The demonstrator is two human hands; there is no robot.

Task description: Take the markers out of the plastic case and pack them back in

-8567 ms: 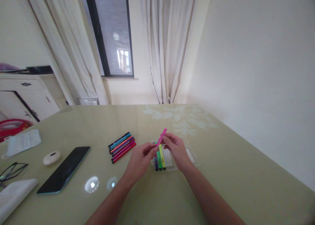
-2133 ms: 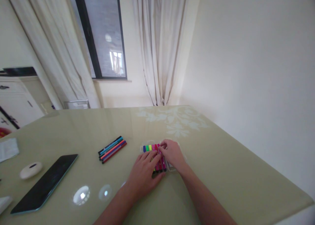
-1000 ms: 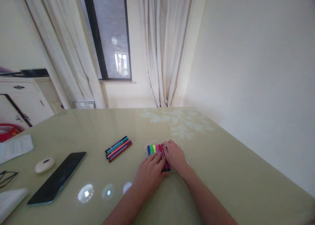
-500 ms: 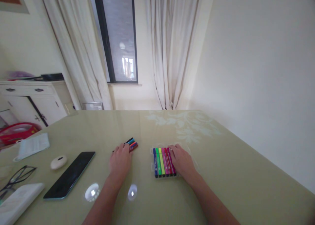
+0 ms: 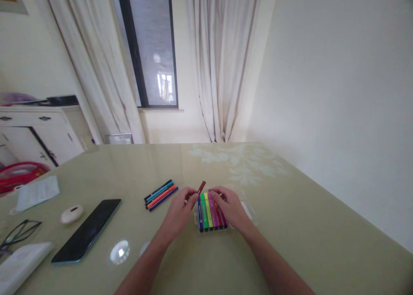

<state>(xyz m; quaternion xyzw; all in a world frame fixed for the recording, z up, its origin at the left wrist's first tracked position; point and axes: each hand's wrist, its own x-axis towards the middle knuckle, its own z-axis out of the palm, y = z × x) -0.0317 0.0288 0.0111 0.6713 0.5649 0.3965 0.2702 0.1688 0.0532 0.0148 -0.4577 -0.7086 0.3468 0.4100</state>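
Note:
My left hand [image 5: 180,211] is closed on a brownish-red marker [image 5: 201,186], which tilts upward at the upper left edge of a clear plastic marker case [image 5: 195,219]. Inside the case, several felt-tip markers [image 5: 210,213] stand side by side: blue, green, yellow, pink, red and purple. My right hand [image 5: 229,207] grips the case at its upper right, with thumb and fingers bent over the markers; its fingertips are partly hidden. Left of my left hand lies a loose row of markers [image 5: 160,195] in black, teal, orange and purple.
On the left of the table are a black phone [image 5: 87,230], a round white object [image 5: 71,214], eyeglasses [image 5: 22,235], a white box-like object [image 5: 24,262] and a face mask [image 5: 38,193]. A wall [image 5: 338,114] runs along the right, and curtains [image 5: 222,62] hang behind.
My left hand has lifted the brownish-red marker from the loose row and carried it right to the case. My right hand's fingers have shifted left over the top of the case.

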